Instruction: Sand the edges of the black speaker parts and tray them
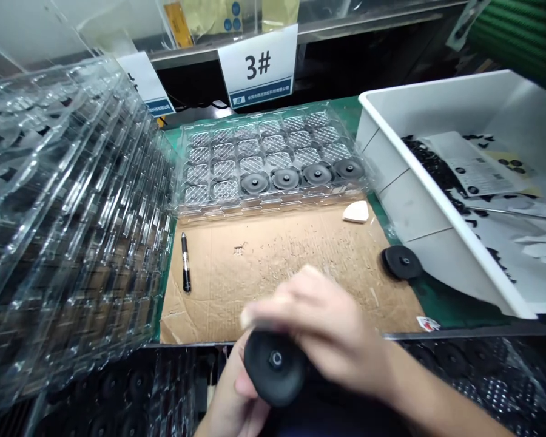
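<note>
A black round disc-shaped part [277, 367] with a small metal-ringed hub at its centre is tilted toward me, close to my body. My left hand [243, 385] grips it from the left and below, thumb against its edge. Curled over the disc's upper rim is my right hand [330, 325], blurred by motion; whatever its fingers hold is hidden. Beyond both hands a clear plastic tray [273, 203] carries several similar black discs [286, 178] in its front row. Another such part, looking like stacked discs [403, 262], lies on the right.
Cardboard [213, 261] covers the bench, with a pen [185, 264] and a white wedge-shaped piece [355, 211] on it. Tall stacked clear trays [86, 212] stand left. A white bin [441, 243] with black scraps and papers stands right. A "3#" sign [259, 67] hangs behind.
</note>
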`<state>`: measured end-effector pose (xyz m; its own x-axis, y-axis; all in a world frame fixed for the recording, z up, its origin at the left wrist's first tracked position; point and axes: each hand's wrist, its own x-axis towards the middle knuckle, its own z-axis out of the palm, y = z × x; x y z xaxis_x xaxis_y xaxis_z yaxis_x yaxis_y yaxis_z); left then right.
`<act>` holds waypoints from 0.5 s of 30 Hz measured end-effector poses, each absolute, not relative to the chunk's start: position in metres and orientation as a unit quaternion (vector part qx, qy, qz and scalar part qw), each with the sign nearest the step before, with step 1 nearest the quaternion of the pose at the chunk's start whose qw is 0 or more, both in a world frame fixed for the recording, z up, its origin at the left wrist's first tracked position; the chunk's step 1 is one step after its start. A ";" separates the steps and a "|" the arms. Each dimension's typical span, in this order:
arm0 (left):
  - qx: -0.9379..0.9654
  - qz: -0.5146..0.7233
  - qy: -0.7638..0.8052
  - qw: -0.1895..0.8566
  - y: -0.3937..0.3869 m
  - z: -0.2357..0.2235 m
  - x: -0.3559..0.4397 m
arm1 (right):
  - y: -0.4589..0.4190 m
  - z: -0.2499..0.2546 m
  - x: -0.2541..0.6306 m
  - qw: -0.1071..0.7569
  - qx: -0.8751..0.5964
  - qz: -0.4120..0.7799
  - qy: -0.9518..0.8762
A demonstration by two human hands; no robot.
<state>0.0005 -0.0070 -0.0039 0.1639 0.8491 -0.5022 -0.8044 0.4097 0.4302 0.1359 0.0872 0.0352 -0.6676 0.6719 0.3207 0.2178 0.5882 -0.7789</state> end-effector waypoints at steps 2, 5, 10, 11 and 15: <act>0.023 0.555 0.306 0.773 -0.006 -0.005 -0.003 | 0.103 0.017 0.142 0.304 -0.388 0.394 -0.776; 0.012 0.569 0.235 0.788 -0.008 -0.009 -0.010 | 0.115 -0.024 0.147 0.252 -0.446 0.403 -0.758; -0.002 0.585 0.195 0.787 -0.013 -0.015 -0.018 | 0.091 -0.088 0.142 0.244 -0.450 0.331 -0.793; -0.007 0.587 0.189 0.787 -0.013 -0.015 -0.019 | 0.087 -0.095 0.141 0.248 -0.453 0.315 -0.797; -0.013 0.597 0.163 0.786 -0.013 -0.015 -0.026 | 0.082 -0.102 0.140 0.251 -0.454 0.281 -0.807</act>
